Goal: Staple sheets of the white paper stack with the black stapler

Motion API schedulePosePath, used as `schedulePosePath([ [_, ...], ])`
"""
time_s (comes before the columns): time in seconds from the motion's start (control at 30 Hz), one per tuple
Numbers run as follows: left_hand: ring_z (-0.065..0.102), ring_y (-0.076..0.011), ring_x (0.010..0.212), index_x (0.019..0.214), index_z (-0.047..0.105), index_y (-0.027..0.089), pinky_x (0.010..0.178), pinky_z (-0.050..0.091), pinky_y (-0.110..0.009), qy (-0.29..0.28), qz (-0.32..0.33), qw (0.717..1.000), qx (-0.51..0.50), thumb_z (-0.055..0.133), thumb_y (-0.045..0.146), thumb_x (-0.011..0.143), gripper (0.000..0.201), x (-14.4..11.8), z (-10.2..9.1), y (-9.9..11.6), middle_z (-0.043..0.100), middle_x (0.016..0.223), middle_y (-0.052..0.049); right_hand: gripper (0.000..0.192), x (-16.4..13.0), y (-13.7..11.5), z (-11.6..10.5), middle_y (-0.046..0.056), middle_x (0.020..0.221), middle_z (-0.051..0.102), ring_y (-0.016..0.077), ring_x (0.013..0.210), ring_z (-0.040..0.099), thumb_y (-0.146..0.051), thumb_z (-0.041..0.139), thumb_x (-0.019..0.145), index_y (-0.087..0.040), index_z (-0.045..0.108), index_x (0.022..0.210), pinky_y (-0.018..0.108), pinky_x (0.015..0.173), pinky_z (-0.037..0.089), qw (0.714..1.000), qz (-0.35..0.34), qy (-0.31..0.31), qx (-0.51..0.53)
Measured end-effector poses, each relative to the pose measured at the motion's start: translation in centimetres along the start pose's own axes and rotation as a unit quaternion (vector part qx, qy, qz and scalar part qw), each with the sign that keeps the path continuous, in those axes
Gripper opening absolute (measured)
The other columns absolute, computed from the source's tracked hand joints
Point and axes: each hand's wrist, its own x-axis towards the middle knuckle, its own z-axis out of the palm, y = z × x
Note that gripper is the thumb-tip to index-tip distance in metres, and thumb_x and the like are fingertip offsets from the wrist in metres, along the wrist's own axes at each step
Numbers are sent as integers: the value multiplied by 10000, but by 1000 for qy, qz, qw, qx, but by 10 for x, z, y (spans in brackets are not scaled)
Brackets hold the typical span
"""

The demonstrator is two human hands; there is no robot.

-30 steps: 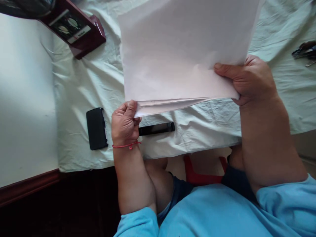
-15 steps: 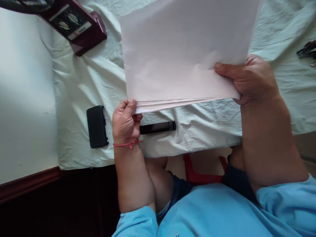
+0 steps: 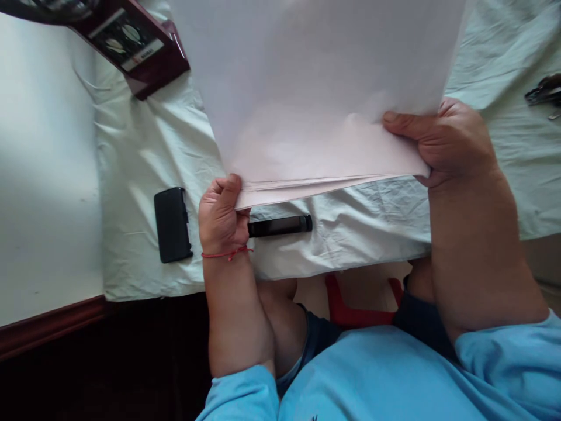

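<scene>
I hold a stack of white paper sheets (image 3: 315, 93) raised above a table draped in a pale green cloth (image 3: 144, 158). My left hand (image 3: 221, 213) pinches the stack's near left corner, thumb on top. My right hand (image 3: 447, 143) grips the near right corner, thumb pressed flat on the top sheet. The sheets fan apart slightly along the near edge. A red thread bracelet circles my left wrist.
A black pen-like stick (image 3: 280, 225) lies on the cloth just right of my left hand. A black case (image 3: 172, 225) lies to its left. A maroon box (image 3: 131, 44) sits at the far left, dark metal tools (image 3: 543, 93) at the right edge. A red stool (image 3: 359, 307) shows below.
The top sheet has spread wider to the left and risen toward the camera. Both hands stay at the same corners.
</scene>
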Motion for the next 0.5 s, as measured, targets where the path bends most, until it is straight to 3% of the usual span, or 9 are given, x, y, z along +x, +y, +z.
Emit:
schedulePosePath([
  [0.1, 674, -126, 710, 760, 655, 248, 675, 584, -253, -1, 11, 1000, -7, 1106, 454, 785, 496, -1, 4, -1, 725, 770, 48, 290, -1, -1, 1, 4, 1105, 898, 227, 1134, 882, -184, 1039, 828, -141, 860, 1052, 457, 1170, 703, 1000, 10, -1, 2],
  [0.23, 815, -225, 1126, 963, 808, 250, 1019, 674, -379, -39, 27, 999, -26, 1066, 518, 842, 392, -5, 9, 2, 871, 1042, -19, 270, -3, -3, 0, -22, 1072, 894, 215, 1135, 882, -173, 1020, 844, -153, 870, 1067, 443, 1179, 701, 1000, 3, -10, 7],
  [0.3, 807, -245, 1213, 1036, 846, 254, 1042, 673, -399, -53, 24, 997, -44, 1053, 518, 862, 377, -6, 9, 3, 888, 1083, -26, 286, -3, -4, -1, -23, 1074, 893, 221, 1136, 884, -187, 1033, 835, -156, 868, 1067, 449, 1177, 704, 1000, 2, -14, 6],
  [0.5, 785, -238, 1202, 1037, 823, 240, 1003, 657, -380, -48, 31, 996, -62, 1004, 496, 892, 346, -1, 0, 1, 884, 1137, -16, 215, -5, -6, -1, -22, 1046, 891, 195, 1095, 885, -29, 916, 866, -146, 884, 1044, 434, 1193, 702, 1000, 0, 0, 29],
])
